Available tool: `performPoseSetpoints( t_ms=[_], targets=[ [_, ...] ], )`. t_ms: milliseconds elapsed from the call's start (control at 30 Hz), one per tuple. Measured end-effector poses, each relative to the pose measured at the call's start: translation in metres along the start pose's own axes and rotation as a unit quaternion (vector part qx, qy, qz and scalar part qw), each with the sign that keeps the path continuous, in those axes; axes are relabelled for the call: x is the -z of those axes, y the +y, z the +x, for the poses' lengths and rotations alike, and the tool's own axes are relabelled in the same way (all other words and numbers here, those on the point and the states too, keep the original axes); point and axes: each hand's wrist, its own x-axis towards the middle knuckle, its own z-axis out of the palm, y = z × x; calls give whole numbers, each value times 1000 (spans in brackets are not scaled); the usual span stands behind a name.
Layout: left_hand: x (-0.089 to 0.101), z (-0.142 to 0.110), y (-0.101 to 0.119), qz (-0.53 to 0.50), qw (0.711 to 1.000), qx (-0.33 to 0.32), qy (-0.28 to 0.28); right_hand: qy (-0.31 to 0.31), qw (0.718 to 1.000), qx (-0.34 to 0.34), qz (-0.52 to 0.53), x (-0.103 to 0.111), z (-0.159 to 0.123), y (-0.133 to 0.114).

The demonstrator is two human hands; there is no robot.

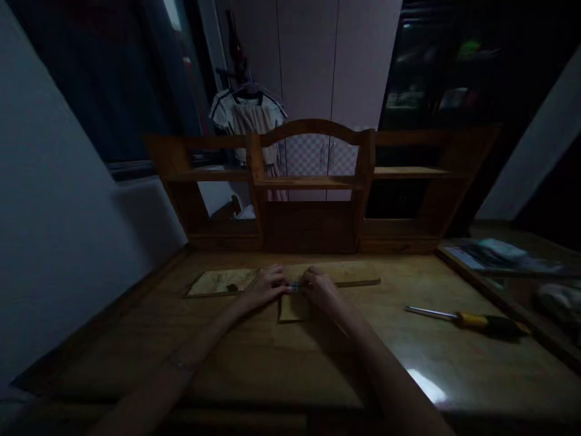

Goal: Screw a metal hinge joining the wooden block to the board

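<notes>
At the far end of a wooden block (293,309) on the desk (236,357), our left hand (269,284) and right hand (320,287) touch a metal piece (295,287), pinching or merely pressing we cannot tell, apparently aligning it, so the next move likely calls for steadiness.

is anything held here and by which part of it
Perhaps a small metal piece, at its two ends: the left hand has fingertips at one, the right hand at the other. Whether they grip or just press it cannot be told.
</notes>
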Motion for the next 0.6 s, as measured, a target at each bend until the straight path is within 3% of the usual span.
performPoseSetpoints(
  t_ms=[233,600],
  targets=[
    [0,1,4,13,1000,0,0,-10,1000,5,-15,2,-1,-2],
    [0,2,10,130,991,-30,12,-29,995,-3,-92,12,-5,-16]
  ],
)
